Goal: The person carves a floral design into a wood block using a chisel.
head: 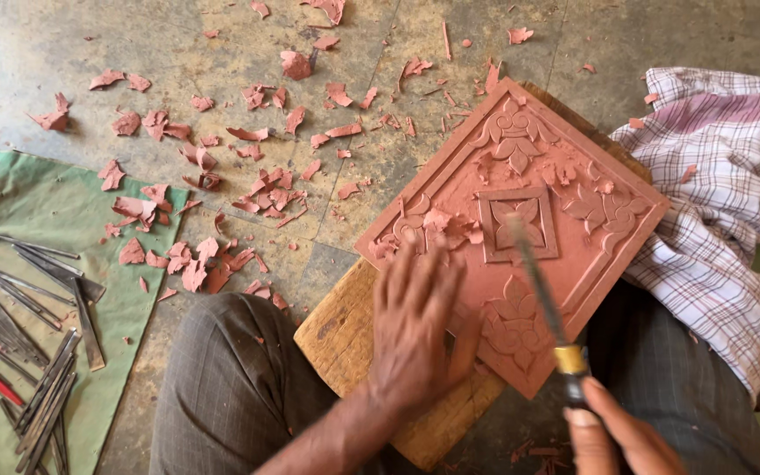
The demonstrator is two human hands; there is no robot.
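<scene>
Left hand (415, 330) lies flat, fingers spread, on a reddish carved panel (521, 229), pinning it to a wooden board (345, 339) across the person's lap. Right hand (613, 435), at the bottom edge, is clamped on a chisel (543, 295) whose blade crosses the panel's centre. Red shavings (222, 185) litter the floor. More chisels (28, 352) lie on a green cloth (46, 202); a checked cloth (714, 211) sits right.

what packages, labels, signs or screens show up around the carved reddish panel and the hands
None in view: only the carved reddish square panel on a wooden board, with the left hand on it, the right hand holding a metal file, and a green cloth of tools.
</scene>
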